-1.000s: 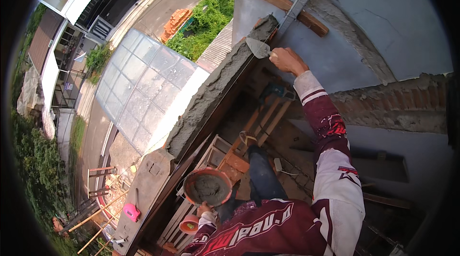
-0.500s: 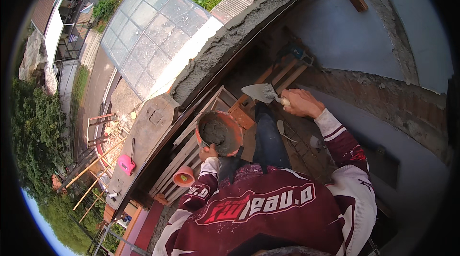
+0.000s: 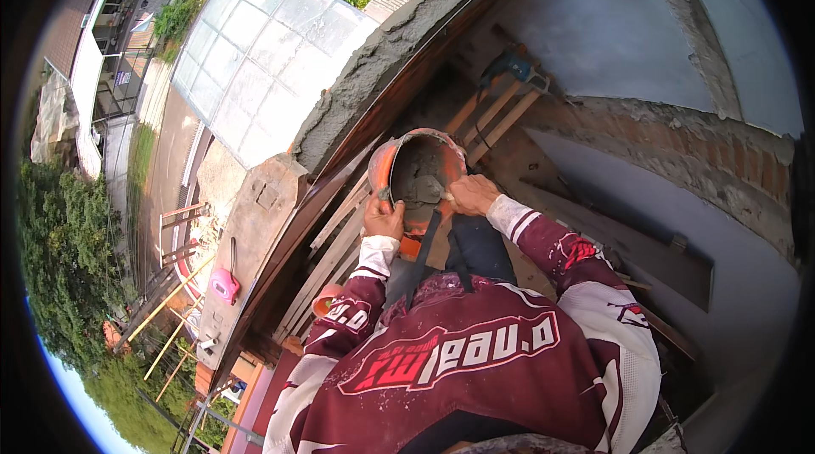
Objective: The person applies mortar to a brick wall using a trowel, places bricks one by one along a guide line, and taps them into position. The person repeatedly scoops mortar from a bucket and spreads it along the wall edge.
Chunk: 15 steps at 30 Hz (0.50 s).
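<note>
My left hand [image 3: 384, 218] grips the rim of an orange bucket [image 3: 384, 167], which is tilted with its mouth toward me. Wet grey mortar [image 3: 418, 167] lies inside it. Closed round the pale handle of a trowel, my right hand [image 3: 474, 194] is at the bucket's right rim. The trowel's blade [image 3: 427, 190] is down in the mortar and partly coated, so its outline is hard to make out. Beyond the bucket runs a wall top with a rough grey mortar layer [image 3: 373, 72], and a taut string follows its edge.
A pink tape measure [image 3: 224, 285] rests on the wooden board [image 3: 265, 191] at the left. Beyond the wall is a translucent panelled roof [image 3: 263, 46], well below. A blue power tool [image 3: 509, 67] sits near timber pieces. Wooden slats [image 3: 327, 237] lie beneath the bucket.
The bucket has been lifted and tipped, moving up and right. My right hand has brought the trowel down and left, from beside the bucket into its mortar.
</note>
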Tool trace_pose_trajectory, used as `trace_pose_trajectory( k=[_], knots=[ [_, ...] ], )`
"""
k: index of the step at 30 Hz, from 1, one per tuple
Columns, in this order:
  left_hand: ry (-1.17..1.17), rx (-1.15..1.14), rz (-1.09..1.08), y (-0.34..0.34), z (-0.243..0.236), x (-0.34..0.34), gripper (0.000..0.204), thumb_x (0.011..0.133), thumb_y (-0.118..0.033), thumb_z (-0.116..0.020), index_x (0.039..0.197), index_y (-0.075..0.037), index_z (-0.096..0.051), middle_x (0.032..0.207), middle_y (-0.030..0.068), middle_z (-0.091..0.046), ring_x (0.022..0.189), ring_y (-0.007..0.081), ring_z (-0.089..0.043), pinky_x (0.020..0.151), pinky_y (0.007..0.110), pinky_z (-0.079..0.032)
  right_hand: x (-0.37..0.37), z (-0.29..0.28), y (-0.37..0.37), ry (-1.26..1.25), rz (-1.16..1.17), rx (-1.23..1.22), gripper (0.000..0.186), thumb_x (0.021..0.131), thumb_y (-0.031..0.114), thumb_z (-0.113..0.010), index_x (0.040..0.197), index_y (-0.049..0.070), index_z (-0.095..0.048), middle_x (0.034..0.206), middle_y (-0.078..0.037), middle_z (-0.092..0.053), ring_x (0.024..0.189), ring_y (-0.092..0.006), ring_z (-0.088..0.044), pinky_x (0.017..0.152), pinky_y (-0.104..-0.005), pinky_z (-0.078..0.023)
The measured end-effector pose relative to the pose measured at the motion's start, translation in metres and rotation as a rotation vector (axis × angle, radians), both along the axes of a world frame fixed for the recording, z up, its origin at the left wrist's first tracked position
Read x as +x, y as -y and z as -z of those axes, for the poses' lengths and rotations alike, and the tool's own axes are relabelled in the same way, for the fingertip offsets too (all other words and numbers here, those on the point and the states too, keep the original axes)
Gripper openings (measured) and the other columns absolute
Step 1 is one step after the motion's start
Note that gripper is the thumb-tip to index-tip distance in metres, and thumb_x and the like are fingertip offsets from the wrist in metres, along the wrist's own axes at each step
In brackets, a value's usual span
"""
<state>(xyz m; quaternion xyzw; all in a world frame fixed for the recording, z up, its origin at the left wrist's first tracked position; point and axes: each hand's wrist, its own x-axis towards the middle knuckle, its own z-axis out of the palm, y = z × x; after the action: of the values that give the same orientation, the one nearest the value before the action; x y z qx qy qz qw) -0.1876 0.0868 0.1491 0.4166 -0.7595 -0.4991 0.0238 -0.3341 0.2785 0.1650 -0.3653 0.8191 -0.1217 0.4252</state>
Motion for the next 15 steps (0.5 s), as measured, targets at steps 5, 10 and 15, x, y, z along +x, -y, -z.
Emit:
trace_pose_trajectory(
  k=[5,10,15],
  knots=[
    [0.032,-0.04,0.072,0.009,0.015,-0.011,0.026,0.072,-0.016,-0.076,0.071,-0.002,-0.054,0.077,0.0084,-0.057,0.068,0.0185,-0.054,0.066,0.033,-0.046,-0.02,-0.001,-0.036,0.147,0.089,-0.065,0.031,0.074,0.033,-0.063,0.098,0.015,-0.068,0.092,-0.016,-0.069,0.089,-0.0376,-0.066,0.079,-0.0478,-0.051],
    [0.174,0.058,0.04,0.004,0.001,-0.051,0.031,0.069,-0.02,-0.077,0.066,-0.004,-0.051,0.06,0.0042,-0.053,0.057,0.0135,-0.049,0.059,0.033,-0.045,-0.03,-0.002,-0.055,0.108,0.239,-0.163,0.032,0.074,0.034,-0.063,0.1,0.015,-0.068,0.094,-0.014,-0.069,0.09,-0.0363,-0.065,0.079,-0.0468,-0.051],
    [0.268,0.057,0.04,0.0,0.014,-0.07,0.034,0.067,-0.025,-0.076,0.074,0.0,-0.056,0.068,0.0146,-0.062,0.062,0.0256,-0.059,0.067,0.039,-0.049,-0.054,-0.037,-0.072,-0.019,0.42,-0.175,0.034,0.075,0.035,-0.064,0.1,0.012,-0.068,0.094,-0.014,-0.069,0.09,-0.0364,-0.065,0.078,-0.0456,-0.051]
  ],
)
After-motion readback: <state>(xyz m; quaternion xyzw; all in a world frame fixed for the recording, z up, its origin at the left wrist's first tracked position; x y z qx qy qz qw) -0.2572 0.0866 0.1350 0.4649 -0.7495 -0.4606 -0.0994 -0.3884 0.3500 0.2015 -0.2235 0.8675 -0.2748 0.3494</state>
